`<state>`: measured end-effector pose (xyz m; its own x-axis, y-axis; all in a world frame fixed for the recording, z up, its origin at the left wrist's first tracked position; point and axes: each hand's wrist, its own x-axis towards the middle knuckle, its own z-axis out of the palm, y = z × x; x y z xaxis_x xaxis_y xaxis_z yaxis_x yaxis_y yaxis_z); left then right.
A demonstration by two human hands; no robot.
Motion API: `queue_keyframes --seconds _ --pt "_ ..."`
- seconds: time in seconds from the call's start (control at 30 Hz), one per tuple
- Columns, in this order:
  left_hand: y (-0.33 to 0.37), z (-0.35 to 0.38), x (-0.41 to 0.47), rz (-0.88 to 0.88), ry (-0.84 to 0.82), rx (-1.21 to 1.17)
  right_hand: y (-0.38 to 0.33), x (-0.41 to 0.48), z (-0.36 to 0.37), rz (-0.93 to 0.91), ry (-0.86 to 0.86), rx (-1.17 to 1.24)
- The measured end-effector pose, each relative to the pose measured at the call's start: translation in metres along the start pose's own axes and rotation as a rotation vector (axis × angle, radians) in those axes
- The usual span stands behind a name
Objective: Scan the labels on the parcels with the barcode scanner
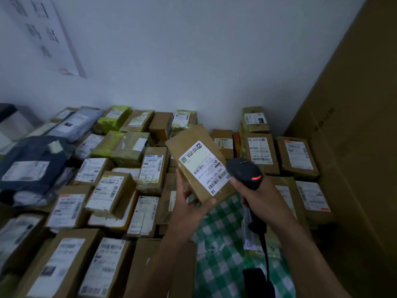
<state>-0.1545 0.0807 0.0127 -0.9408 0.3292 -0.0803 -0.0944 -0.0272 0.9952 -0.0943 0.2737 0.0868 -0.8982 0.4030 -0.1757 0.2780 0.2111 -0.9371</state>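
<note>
My left hand (189, 206) holds a small brown cardboard parcel (189, 145) by its lower end, lifted above the pile and tilted, its white shipping label (204, 166) facing me. My right hand (255, 194) grips a black barcode scanner (243, 169) by its handle. The scanner's head sits right beside the label's barcode, and a red light glows on its back. A black cable (265, 252) hangs down from the handle.
Several labelled parcels (111, 192) cover the surface to the left and at the back against the white wall. A green checked cloth (223, 244) shows below my hands. A tall cardboard box (354, 130) stands at the right, with more parcels (296, 157) beside it.
</note>
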Motion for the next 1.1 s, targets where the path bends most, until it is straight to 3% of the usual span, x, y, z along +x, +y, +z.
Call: queue_keyframes --seconds 0.6,0.87,1.1 --pt "0.013 -0.040 0.039 0.104 0.155 0.322 -0.008 -0.049 0.008 -0.111 -0.167 -0.085" --pt "-0.037 -0.068 0.071 0.073 0.200 0.288 -0.015 -0.058 0.016 -0.104 -0.250 -0.135" --pt "-0.027 -0.068 0.065 0.088 0.219 0.322 -0.016 -0.058 0.020 -0.096 -0.275 -0.150"
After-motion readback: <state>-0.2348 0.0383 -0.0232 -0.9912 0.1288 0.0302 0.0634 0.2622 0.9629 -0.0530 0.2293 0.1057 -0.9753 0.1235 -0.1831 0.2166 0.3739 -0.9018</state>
